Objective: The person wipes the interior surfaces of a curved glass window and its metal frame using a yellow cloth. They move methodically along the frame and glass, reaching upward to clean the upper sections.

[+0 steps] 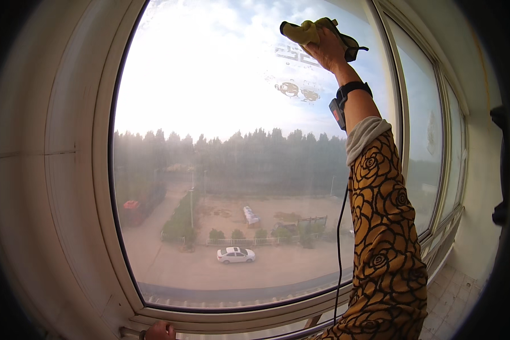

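Observation:
High on the window pane [187, 97], my right hand [328, 49] presses a yellow-green cloth with dark edging [308, 32] against the glass. The cloth is bunched under my fingers, and one dark corner with a loop hangs to the right. Just below it, remnants of a decal [299, 91] stick to the pane, with a patterned strip above cartoon-like faces. My left hand [159, 330] is at the bottom edge, partly cut off, curled around a rail [131, 332] below the window frame.
A black cable [339, 255] hangs from my right arm, whose wrist bears a strapped device [338, 114]. The window frame [110, 204] borders the pane; more windows [420, 127] continue right above a tiled floor [446, 297]. Outside, far below, stands a white car [236, 255].

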`<state>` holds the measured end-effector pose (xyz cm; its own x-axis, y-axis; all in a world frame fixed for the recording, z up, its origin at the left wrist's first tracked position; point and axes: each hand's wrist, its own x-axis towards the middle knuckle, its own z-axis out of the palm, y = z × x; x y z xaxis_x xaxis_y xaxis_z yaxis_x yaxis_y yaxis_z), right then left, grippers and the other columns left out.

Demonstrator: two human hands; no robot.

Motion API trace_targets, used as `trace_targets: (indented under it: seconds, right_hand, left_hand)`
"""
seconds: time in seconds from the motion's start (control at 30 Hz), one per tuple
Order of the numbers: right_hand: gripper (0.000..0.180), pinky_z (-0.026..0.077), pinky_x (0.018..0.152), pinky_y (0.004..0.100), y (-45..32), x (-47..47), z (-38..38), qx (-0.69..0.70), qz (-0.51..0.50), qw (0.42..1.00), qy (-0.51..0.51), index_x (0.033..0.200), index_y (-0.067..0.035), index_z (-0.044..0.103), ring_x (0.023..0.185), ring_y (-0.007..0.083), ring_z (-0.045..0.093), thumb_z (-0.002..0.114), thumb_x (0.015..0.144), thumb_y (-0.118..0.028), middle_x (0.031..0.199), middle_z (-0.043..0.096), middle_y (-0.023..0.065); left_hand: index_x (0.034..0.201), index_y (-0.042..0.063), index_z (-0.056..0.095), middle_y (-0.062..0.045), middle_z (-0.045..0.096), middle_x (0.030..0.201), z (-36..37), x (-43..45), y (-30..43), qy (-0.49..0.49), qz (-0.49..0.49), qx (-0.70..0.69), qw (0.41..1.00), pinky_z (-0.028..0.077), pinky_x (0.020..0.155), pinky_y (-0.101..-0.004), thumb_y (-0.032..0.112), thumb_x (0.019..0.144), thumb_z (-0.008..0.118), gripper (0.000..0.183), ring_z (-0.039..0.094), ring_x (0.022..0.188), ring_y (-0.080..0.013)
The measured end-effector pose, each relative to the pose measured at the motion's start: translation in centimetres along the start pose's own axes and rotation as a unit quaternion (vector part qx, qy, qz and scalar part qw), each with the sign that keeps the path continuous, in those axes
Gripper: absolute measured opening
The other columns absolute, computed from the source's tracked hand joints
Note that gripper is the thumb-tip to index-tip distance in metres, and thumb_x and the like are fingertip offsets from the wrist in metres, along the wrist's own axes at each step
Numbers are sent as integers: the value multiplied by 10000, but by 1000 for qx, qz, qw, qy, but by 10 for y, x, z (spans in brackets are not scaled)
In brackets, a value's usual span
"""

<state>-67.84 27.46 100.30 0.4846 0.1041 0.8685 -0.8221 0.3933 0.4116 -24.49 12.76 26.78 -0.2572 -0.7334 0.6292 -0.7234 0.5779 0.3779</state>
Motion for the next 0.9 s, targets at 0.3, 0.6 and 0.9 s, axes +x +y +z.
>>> trace_targets:
  seconds: [0.3, 0.6, 0.9]
  right_hand:
    - [377, 553, 790, 391, 58, -51, -38, -19, 121, 991, -46, 1146, -97, 629, 918, 320, 692, 600, 956, -421, 1019, 709, 140]
    - [384, 500, 994, 331, 68, -88, -27, 133, 247, 960, 9, 1216, -80, 601, 1110, 208, 646, 712, 898, -264, 1170, 670, 63]
    - [541, 536, 923, 368, -68, -11, 28, 165, 156, 974, -24, 1245, -56, 631, 1062, 225, 680, 725, 874, -438, 1131, 706, 102]
  left_hand:
    - [997, 138, 684, -154, 679, 865, -61, 33, -128, 31, -4, 60, 998, 515, 657, -495, 341, 954, 581, 232, 648, 784, -384]
    - [1018, 114, 695, -169, 699, 894, -105, 83, -176, 38, 6, 72, 997, 519, 678, -504, 373, 957, 586, 288, 656, 801, -399]
    - [965, 143, 669, -173, 686, 824, -95, 102, -149, 4, -16, 58, 998, 492, 617, -536, 444, 965, 571, 316, 651, 756, -404]
